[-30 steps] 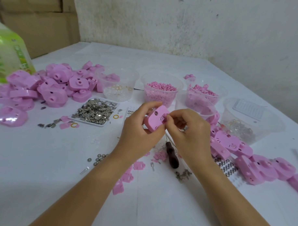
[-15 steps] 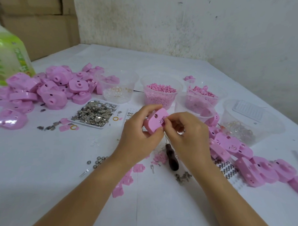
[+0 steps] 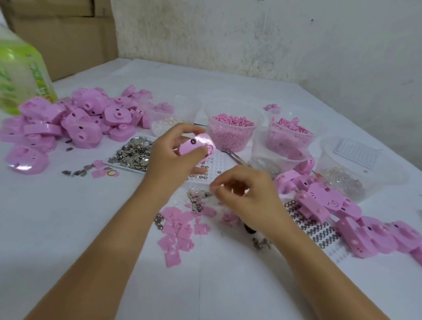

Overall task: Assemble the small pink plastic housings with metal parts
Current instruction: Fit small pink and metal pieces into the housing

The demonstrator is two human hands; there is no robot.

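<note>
My left hand (image 3: 174,158) grips a small pink housing (image 3: 196,146) above the white perforated tray (image 3: 213,165), turned so that a small dark hole faces me. My right hand (image 3: 246,193) is lower and apart from the housing. Its fingers are curled and its tips sit at the edge of a little heap of metal parts (image 3: 197,197) on the table. Motion blur hides whether a part is pinched between them. Flat pink plates (image 3: 179,230) lie just in front of that heap.
A pile of pink housings (image 3: 84,116) fills the left, with a tray of metal pieces (image 3: 135,153) beside it. Cups of pink pellets (image 3: 230,132) and clear tubs (image 3: 356,162) line the back right. More housings (image 3: 326,203), a spring strip (image 3: 315,230) and tweezers (image 3: 233,156) lie right. A green bottle (image 3: 13,71) stands far left.
My right hand left the housing and dropped to the heap of metal parts on the table. My left hand lifted the housing slightly away and turned it.
</note>
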